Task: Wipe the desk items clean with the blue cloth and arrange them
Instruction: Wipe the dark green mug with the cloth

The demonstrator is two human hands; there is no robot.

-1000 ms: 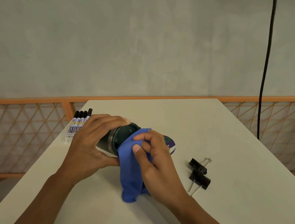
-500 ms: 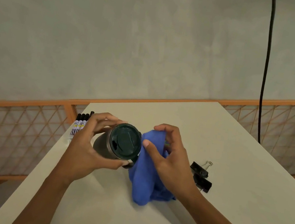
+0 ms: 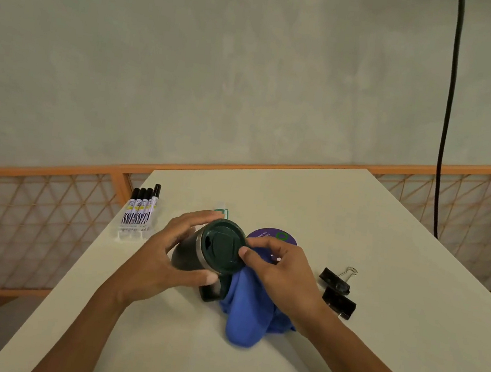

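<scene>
Cloth (image 3: 248, 316) is coming off lid (image 3: 224, 249); left hand (image 3: 164, 256) is gripping mug (image 3: 186, 254), right hand (image 3: 283, 271) is clutching cloth beside it; lid probably wiped.

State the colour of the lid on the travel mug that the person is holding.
The lid is dark green, seen best in the head view.

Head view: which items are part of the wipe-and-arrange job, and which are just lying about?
Job:
- mug, gripped by left hand
- blue cloth, held by right hand
- marker pack
- binder clips
- purple disc

Lying about:
- black cable
- orange lattice fence
- wall
</scene>
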